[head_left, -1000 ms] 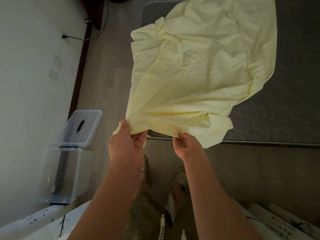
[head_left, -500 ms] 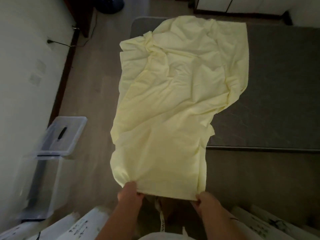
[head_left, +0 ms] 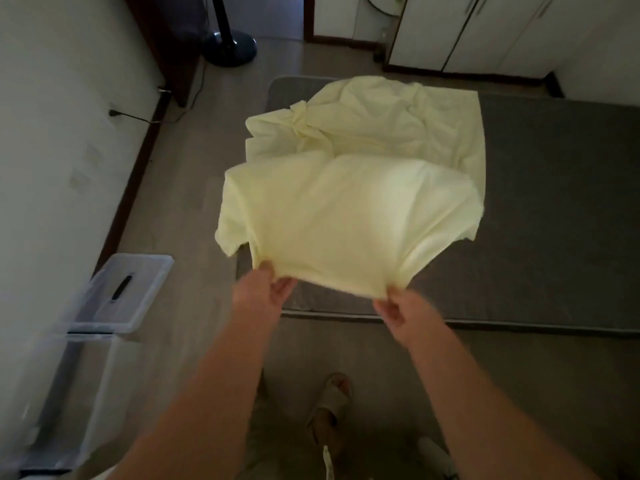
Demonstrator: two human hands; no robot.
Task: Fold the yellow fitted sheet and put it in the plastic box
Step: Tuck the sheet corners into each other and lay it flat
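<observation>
Now: both hands grasp the near edge of the yellow fitted sheet [head_left: 346,230]. The left hand [head_left: 265,289] pinches one end of that edge and the right hand [head_left: 401,308] the other, fingers curled into the cloth. The held edge runs left to right between them, raised off the grey mattress [head_left: 536,220]; the cloth just beyond it bellies up in the air. The far part lies crumpled on the mattress. So the sheet's long axis runs straight away from the person, and all the loose cloth lies forward of the hands.

Judgement: the fold in hand carries the near edge forward over the far part, with both hands moving together along that axis.

The plastic box [head_left: 65,393] stands on the floor [head_left: 194,209] by the wall [head_left: 52,133], to the left and nearer than the sheet — the left hand is the closer one to it. Its lid [head_left: 138,271], with the dark handle, sits at the box's far end; whether the opening is covered I cannot tell.
</observation>
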